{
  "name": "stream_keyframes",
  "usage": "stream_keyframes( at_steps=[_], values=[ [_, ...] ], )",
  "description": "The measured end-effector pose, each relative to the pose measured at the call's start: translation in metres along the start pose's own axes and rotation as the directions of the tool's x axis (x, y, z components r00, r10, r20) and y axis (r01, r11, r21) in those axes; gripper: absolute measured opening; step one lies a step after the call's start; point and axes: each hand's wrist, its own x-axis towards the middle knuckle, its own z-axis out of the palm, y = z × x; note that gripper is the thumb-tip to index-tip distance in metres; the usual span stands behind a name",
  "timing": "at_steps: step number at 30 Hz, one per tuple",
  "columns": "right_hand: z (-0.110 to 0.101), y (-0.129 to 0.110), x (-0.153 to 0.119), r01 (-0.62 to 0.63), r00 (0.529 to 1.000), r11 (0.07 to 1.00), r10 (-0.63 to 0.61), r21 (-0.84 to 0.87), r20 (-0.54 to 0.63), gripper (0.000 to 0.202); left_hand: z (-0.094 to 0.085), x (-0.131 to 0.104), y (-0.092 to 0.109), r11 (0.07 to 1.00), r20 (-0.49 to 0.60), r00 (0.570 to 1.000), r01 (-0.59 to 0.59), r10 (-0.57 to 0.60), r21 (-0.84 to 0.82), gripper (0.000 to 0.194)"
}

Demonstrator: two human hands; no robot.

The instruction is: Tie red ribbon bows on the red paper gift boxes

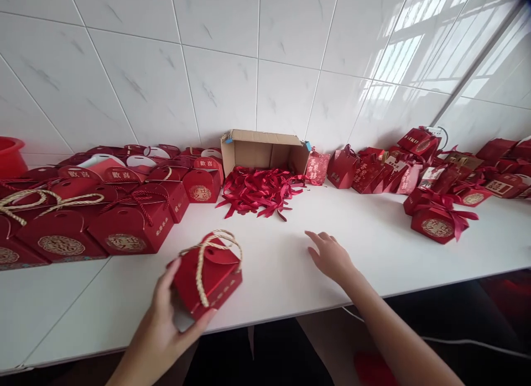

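Near the front edge of the white table [282,286], my left hand [164,319] grips a red gift box [188,278], thumb and fingers clamped across it. I'm handling it one-handed; turning it would call for minding the gold cord [201,278]. My right hand [329,256], fingers parted, holds nothing, nearer than the crimson ribbons [265,189].

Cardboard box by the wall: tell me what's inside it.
Red ribbons lie heaped at the open front of the cardboard box, spilling onto the table. The heap covers the box's floor, so anything beneath can't be seen.
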Motion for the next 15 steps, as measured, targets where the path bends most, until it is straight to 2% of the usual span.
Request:
stream_keyframes(
  at_steps=[2,4,7,10,12,15],
  values=[
    [-0.009,-0.014,0.028,0.037,0.999,0.999,-0.037,0.003,0.022,0.05,0.009,0.003,0.027,0.998,0.06,0.998,-0.014,0.018,-0.056,0.08],
    [-0.014,-0.027,0.056,0.088,0.996,0.996,-0.088,0.024,0.001,0.046,0.016,0.004,0.042,0.995,0.109,0.993,-0.044,0.054,-0.093,0.077],
    [-0.008,-0.05,0.09,0.209,0.977,0.975,-0.205,0.071,-0.066,0.037,0.023,0.004,0.049,0.989,0.161,0.983,-0.065,0.086,-0.132,0.08],
    [0.014,-0.068,0.113,0.27,0.959,0.954,-0.255,0.126,-0.128,0.03,0.027,0.003,0.051,0.984,0.203,0.974,-0.066,0.1,-0.166,0.082],
    [0.029,-0.074,0.122,0.274,0.954,0.944,-0.242,0.184,-0.178,0.023,0.027,0.002,0.053,0.988,0.16,0.981,-0.093,0.112,-0.124,0.077],
    [0.038,-0.074,0.131,0.283,0.936,0.91,-0.193,0.303,-0.296,0.021,0.025,0.001,0.059,0.981,0.009,0.982,-0.191,0.191,0.03,0.057]
  ],
)
